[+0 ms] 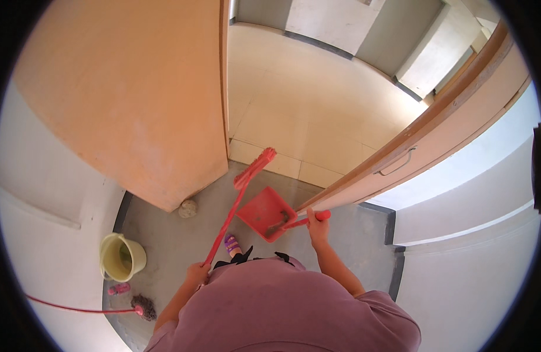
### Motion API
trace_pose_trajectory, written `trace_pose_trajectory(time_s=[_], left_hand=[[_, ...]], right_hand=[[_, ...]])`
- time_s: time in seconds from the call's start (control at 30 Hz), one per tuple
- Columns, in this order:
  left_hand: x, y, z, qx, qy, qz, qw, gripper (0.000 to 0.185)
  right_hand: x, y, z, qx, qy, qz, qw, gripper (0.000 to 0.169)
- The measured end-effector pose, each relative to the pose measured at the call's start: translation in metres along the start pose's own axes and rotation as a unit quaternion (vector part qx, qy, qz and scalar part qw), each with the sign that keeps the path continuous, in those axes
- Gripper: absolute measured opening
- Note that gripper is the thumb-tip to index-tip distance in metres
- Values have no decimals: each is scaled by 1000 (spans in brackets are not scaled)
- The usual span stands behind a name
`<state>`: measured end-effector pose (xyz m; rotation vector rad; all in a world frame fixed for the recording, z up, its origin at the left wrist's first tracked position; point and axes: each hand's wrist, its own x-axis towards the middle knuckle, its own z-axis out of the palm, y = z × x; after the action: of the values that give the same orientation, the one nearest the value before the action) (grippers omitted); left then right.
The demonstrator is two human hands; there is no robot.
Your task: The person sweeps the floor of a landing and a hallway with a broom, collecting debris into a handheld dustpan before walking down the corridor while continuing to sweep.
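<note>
My left hand (197, 273) is closed around the red handle of a push broom (228, 220). The broom's red bristled head (255, 169) points away from me, near the doorway threshold. In my right hand (319, 229) is the short handle of a red plastic dustpan (263, 211). Some dark dirt or debris (279, 224) lies in the pan, towards its handle end. The pan is in front of me, right of the broom's stick; whether it touches the floor I cannot tell. My foot in a purple sandal (232, 244) shows below the pan.
Two door leaves stand open, one at left (156, 97) and one at right (363, 176) with a metal handle. A round stone-like lump (188, 208) sits against the left door. Along the left wall are a cream bucket (134, 259), a pink bottle (119, 288) and a mop (143, 308).
</note>
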<state>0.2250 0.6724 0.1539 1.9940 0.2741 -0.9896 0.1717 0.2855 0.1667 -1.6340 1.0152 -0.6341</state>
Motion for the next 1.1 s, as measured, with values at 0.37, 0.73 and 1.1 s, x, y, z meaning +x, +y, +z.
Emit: trace_pose_trajectory(time_s=[0.37,0.73,1.1], left_hand=[[84,76,-36,-60,-74,3,995,27],[156,127,-31,74,-47,85,993,30],[268,285,-26,56,-64,60,995,31]], right_hand=[[45,-80,52,110,61,34,992,28],[205,-40,99,75,125,42,988,25],[377,-8,158,25,222,179,958,37]])
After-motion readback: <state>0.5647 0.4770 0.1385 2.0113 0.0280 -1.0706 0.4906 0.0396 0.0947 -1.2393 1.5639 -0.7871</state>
